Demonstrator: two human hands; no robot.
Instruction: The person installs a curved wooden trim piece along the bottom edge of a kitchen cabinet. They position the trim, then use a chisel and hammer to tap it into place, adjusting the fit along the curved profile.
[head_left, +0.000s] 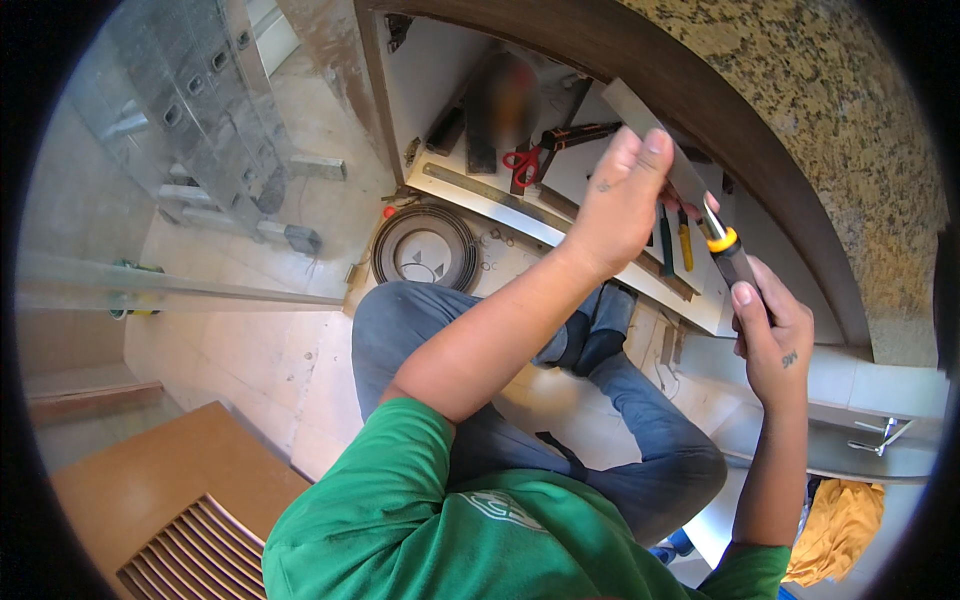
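My left hand grips a long, flat grey strip and holds it up in front of the open cabinet. The thumb lies along the strip, and its upper end sticks out beyond my fingers. My right hand is wrapped round the black handle of a hand tool with an orange-yellow collar and a short metal shaft. The shaft points up at the strip's lower end, by my left fingertips; whether they touch I cannot tell. Behind my left hand, red-handled scissors lie in the cabinet.
The cabinet base holds a green-handled tool, a yellow-handled tool and a metal ruler. A coil of edging strip lies on the floor near my knee. A folded ladder and a wooden louvred panel are to the left. A speckled stone countertop overhangs at right.
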